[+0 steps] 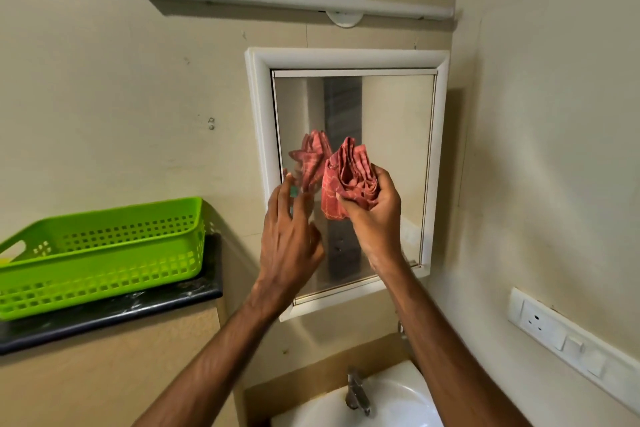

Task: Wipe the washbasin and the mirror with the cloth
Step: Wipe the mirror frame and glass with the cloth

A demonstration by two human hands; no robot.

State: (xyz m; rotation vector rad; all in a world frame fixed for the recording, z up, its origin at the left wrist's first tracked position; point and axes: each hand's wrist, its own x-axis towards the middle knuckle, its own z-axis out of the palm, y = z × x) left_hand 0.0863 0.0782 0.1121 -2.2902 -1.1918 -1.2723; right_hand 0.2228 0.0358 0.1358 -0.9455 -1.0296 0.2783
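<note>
Gripping the bunched red cloth [348,184] before the mirror [388,135], the right hand [372,208] holds firm; the left hand [291,229] hovers open-fingered; a loose wad could smear, not clean.

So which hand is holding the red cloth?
The right hand grips the bunched red checked cloth in front of the white-framed mirror. The left hand beside it holds nothing; its fingers are straight and spread.
</note>
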